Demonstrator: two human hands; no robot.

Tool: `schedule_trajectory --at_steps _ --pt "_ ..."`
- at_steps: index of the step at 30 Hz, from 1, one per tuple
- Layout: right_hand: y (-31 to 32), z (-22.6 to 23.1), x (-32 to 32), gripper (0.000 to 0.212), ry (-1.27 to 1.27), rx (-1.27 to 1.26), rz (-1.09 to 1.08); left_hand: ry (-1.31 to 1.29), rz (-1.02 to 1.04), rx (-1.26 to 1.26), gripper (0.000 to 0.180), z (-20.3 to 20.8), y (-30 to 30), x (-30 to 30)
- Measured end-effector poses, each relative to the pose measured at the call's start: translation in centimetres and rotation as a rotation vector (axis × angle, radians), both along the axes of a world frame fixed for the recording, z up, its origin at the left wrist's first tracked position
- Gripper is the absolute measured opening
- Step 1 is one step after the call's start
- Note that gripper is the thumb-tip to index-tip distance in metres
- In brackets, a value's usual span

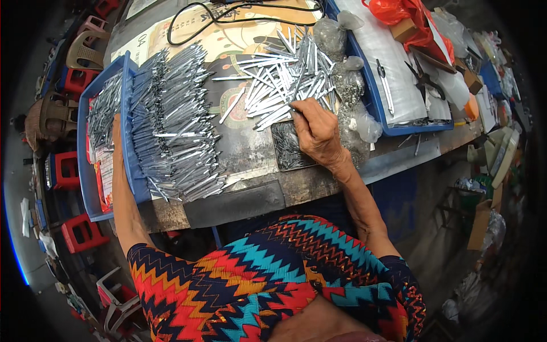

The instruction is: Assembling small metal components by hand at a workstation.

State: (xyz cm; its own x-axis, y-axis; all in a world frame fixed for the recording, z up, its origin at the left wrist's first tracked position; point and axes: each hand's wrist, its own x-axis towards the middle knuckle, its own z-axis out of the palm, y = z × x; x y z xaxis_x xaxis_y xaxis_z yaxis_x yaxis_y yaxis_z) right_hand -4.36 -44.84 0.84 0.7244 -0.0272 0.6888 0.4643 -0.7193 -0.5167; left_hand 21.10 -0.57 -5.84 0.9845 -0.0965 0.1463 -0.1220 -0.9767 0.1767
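My right hand (320, 130) is closed in a pinch beside the loose heap of slim silver metal pieces (268, 85). A small dark bit shows at its fingertips, too small to name. Under that hand lies a shallow rectangular tin (289, 149) filled with small dark pins. My left hand (117, 128) reaches into the blue tray (126, 80) on the left, among more slim metal pieces (104, 108). The tray wall and the viewing angle hide its fingers. Between the hands, long rows of the metal pieces (185, 125) lie stacked side by side.
Clear plastic bags (350, 85) of small parts line the right side of the heap. Beyond them, another blue tray (373, 108) holds a drawing compass (386, 85), pliers (424, 80) and a red bag (393, 10). A black cable (188, 41) loops at the back. Red stools (82, 232) stand left.
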Motion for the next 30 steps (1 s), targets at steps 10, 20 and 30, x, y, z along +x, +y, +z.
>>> schedule_trajectory --at_steps 10,20,30 --pt "-0.6 0.9 0.6 0.027 0.301 0.315 0.193 0.014 -0.09 0.009 0.041 1.3 3.3 -1.5" --pt "-1.7 0.2 0.9 0.046 0.353 0.428 0.364 0.016 -0.165 0.004 0.041 2.5 6.8 -1.4" --pt "-1.7 0.4 0.5 0.069 0.287 0.354 0.649 -0.19 -0.285 -0.197 0.036 9.6 5.1 -3.6"
